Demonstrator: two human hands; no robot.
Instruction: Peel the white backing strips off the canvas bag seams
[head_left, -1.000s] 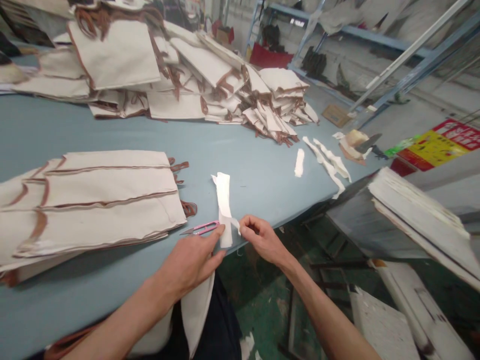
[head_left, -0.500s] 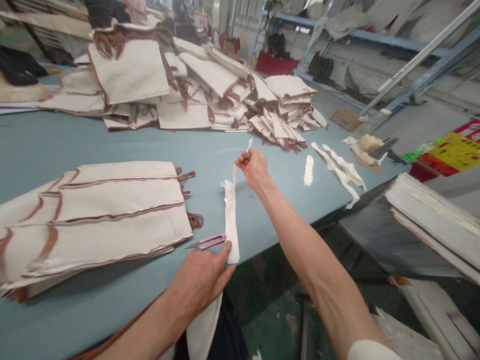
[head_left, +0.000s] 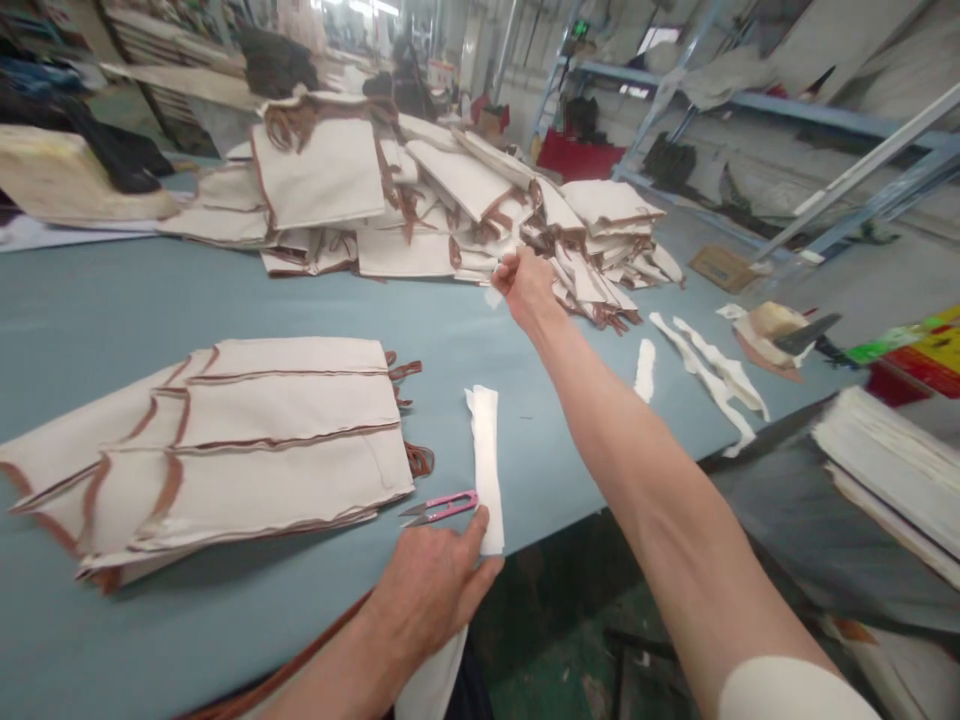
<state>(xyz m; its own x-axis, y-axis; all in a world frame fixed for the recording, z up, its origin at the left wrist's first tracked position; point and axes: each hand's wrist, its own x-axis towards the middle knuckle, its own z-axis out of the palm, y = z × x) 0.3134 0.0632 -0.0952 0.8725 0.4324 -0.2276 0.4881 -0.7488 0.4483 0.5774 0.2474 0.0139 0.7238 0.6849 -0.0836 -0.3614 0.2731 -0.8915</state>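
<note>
My left hand [head_left: 439, 585] lies flat at the near edge of the blue table [head_left: 112, 300], its fingertips pinning the near end of a white strip [head_left: 486, 460]. Pink thread snips [head_left: 442, 507] lie just beyond that hand. My right hand [head_left: 527, 283] is stretched far out over the table, its fingers pinched on a small white scrap [head_left: 493, 296], close to the heap of cream bags with brown trim [head_left: 450, 200]. A fanned stack of flat cream bags [head_left: 247, 440] lies left of the strip.
More white strips [head_left: 705, 375] lie near the table's right edge, beside a tape roll and knife [head_left: 776, 330]. A pile of boards [head_left: 892, 470] sits off the table's right corner. Metal shelving [head_left: 750, 110] stands behind. Green floor shows below.
My right hand has pulled a thin white scrap up off the strip's near end and carried it far forward toward the bag heap. My left hand has stayed on the strip.
</note>
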